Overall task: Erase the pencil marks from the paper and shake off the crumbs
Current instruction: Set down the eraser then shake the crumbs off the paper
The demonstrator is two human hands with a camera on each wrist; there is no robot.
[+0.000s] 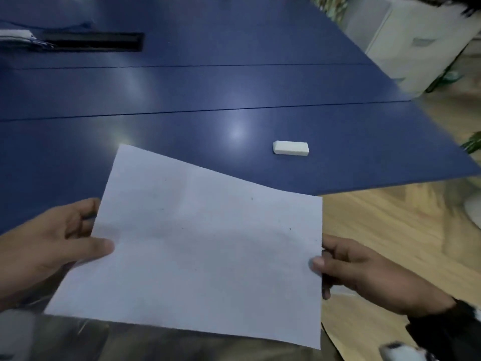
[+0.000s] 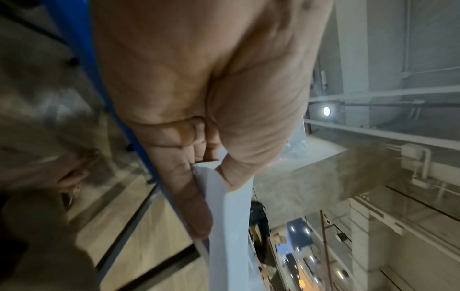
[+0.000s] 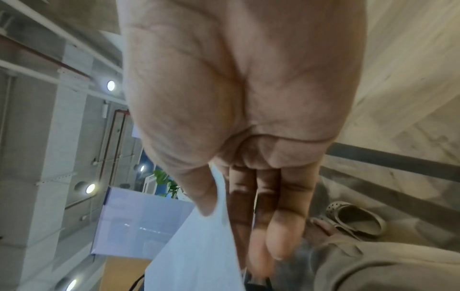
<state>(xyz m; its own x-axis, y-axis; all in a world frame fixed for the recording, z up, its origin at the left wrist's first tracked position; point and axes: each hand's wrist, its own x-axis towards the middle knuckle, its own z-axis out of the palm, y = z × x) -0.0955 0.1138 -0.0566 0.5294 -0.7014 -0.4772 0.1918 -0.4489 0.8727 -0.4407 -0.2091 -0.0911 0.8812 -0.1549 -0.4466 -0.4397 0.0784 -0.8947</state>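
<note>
Because the paper (image 1: 203, 246) is a single thin sheet, light and floppy, I judge it will sag or crease if I take it anywhere but the two short edges, so that is where I have it: my left hand (image 1: 49, 246) pinches the edge at nine o'clock, thumb on top and fingers curled underneath, and my right hand (image 1: 369, 277) pinches the edge at three o'clock the same way, thumb tip just over the margin. Both wrist views show each thumb pressed against the sheet with the fingers behind it. The sheet is up in the air in front of me, off the table (image 1: 182, 95), its far corner over the blue top and its near part out over my lap and the wood floor (image 1: 390, 217). It bows a little across the far edge. It looks nearly blank, pale white, with only a few tiny dark specks scattered over it, which I take to be crumbs or leftover pencil; I cannot tell which. The eraser (image 1: 290, 148), a small white block, lies on the table at about one o'clock from the sheet, well apart from it. A light grip should do; tugging outward hard could tear it.
</note>
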